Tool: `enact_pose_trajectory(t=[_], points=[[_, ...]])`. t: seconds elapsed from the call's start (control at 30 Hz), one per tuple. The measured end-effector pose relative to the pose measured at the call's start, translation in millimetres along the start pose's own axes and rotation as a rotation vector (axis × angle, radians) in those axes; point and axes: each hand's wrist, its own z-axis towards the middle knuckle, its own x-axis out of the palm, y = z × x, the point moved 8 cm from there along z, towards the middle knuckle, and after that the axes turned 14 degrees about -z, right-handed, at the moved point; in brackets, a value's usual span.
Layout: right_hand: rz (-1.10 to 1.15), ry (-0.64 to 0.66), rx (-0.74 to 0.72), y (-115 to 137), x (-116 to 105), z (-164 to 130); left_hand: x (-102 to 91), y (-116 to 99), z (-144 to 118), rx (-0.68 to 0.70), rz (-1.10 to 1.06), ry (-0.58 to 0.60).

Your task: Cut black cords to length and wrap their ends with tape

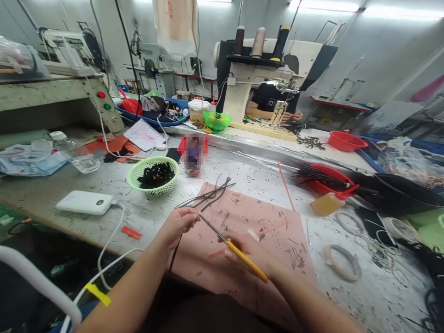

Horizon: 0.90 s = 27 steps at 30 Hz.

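Note:
My left hand (182,223) is closed in a pinch at the left side of the pink mat (249,273). A thin black cord (175,252) hangs below it; the part between my fingertips is mostly hidden. My right hand (246,249) is closed around yellow-handled scissors (247,261), seen nearly edge-on. Their narrow metal tip reaches my left fingertips. Beyond my hands, several loose black cords (217,190) lie across the mat's far left corner. Small dark trimmings are scattered over the mat.
Left of the mat are a pale green basket (152,163) of black pieces and a white power bank (85,202) with a cable. On the right are a tape roll (343,262), a yellowish bottle (328,203) and a red bowl (329,175) of black cords. A co-worker (267,104) sits behind the sewing machine (236,88).

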Motion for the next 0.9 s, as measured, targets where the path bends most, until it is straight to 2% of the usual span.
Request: enact_pose_trajectory(t=[0.17,0.33,0.47,0.57,0.73,0.8,0.9], points=[[0.135,0.003,-0.011,15,11,35,-32.7,-8,6,0.031,-0.023,-0.087],[0.194,0.019,-0.055,21,24,65,-66.3,-5,7,0.047,-0.035,-0.184],[0.216,0.02,-0.023,16,25,67,-75.9,0,-4,0.056,-0.034,-0.215],[0.278,-0.058,0.067,9,16,59,-58.0,6,-17,0.05,-0.024,-0.143],[0.601,-0.248,0.096,10,4,37,-4.8,14,-36,0.02,0.071,0.02],[0.609,-0.316,0.094,11,1,28,14.3,17,-38,0.018,0.159,0.065],[0.484,-0.408,0.085,6,-3,15,38.3,22,-39,0.022,0.276,0.137]])
